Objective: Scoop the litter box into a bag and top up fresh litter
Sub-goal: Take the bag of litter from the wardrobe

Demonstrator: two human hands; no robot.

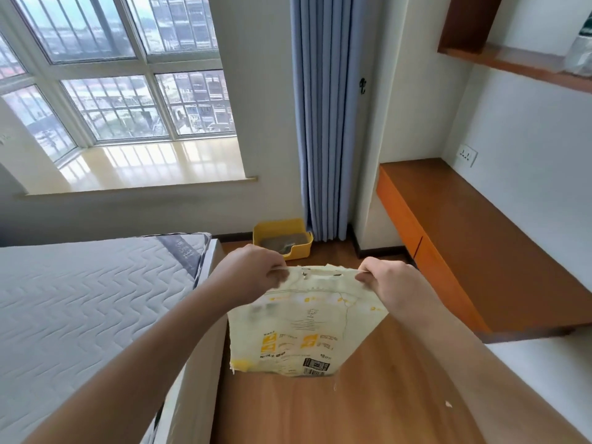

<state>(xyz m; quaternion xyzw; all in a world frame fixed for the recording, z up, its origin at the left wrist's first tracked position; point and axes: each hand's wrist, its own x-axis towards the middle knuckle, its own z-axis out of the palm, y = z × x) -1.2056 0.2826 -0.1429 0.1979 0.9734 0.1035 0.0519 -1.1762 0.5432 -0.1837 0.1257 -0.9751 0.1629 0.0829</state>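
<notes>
Here, litter bag (307,318) between left hand (256,274) and right hand (387,283), both pinching its top.

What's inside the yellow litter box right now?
The yellow litter box holds grey litter with a grey scoop near its front opening. Its walls hide the litter's depth; waste clumps are too small to tell.

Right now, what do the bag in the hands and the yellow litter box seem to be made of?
The bag looks like thin woven or paper-like plastic, matte, pale yellow with print: its top edge is frayed and it creases. I cannot tell which. The litter box looks like moulded plastic, smooth and slightly glossy, with rounded corners and one even colour.
</notes>
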